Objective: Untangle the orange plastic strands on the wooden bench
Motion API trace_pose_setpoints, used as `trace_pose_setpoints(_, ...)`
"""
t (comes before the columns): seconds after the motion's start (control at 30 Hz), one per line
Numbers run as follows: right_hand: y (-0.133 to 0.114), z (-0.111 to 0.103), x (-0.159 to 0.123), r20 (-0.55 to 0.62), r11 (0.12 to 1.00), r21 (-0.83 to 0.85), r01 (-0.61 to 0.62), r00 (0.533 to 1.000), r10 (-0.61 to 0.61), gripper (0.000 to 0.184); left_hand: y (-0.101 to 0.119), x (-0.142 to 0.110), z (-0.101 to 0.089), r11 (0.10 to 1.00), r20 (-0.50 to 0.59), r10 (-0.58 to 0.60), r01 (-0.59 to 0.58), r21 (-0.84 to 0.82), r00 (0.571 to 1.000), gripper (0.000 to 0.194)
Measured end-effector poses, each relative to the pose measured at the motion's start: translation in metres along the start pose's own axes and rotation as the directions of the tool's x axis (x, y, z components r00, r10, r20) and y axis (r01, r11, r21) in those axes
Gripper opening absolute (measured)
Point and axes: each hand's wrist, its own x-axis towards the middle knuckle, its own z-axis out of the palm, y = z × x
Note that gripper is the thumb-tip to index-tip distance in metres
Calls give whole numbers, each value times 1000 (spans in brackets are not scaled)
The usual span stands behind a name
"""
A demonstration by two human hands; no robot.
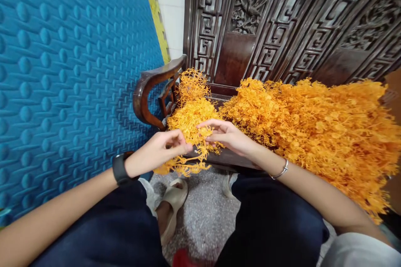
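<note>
My left hand (163, 147), with a black watch on its wrist, is closed in a pinch on a small clump of orange plastic sprigs (188, 121). Loose orange strands hang below it. My right hand (227, 135), a silver bracelet on its wrist, has its fingers curled into the same clump from the right. A big heap of the same orange sprigs (328, 129) lies along a dark wooden bench (147, 91) and reaches past my right forearm.
A blue padded wall (69, 71) fills the left side. The bench's carved wooden back (282, 21) rises behind the heap. My knees in dark trousers and a beige sandal (173, 204) sit over a speckled grey floor (203, 217).
</note>
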Motion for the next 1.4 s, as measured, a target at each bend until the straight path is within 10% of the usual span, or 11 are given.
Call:
trace_pose_setpoints(0.13, 0, 3, -4, 128, 1000, -26, 0, 992, 3, 30, -2, 4, -5, 975, -118, -137, 112, -193, 984, 71)
trace_pose_setpoints(0.27, -3, 14, -8, 220, 997, -55, 46, 975, -33, 24, -9, 11, 0, 993, -248, -64, 36, -115, 967, 57)
trace_pose_setpoints(0.5, 0, 16, -6, 169, 973, -179, 145, 979, -115, 40, -19, 23, 15, 987, 23, 160, -159, -27, 987, 61)
trace_pose_setpoints(0.73, 9, -6, 8, -3, 964, -247, 102, 994, -106, 50, -36, 40, 16, 960, 153, -148, 179, -217, 977, 33)
trace_pose_setpoints(0.9, 17, -13, 20, 11, 965, -248, 87, 996, -87, 40, -46, 42, 16, 969, 263, -144, 190, -159, 954, 25)
trace_pose_setpoints(1.03, 23, -14, 28, 44, 970, -237, 55, 998, -46, 33, -53, 41, 16, 979, 189, -165, 184, -87, 968, 47)
trace_pose_setpoints(1.2, 34, -10, 37, -6, 970, -240, 34, 999, -37, 32, -55, 45, 13, 990, 47, -126, 129, -58, 991, 23)
trace_pose_setpoints(1.4, 37, -5, 48, 19, 970, -224, 99, 995, -97, 26, -48, 48, 16, 939, 174, -224, 260, -224, 959, 21)
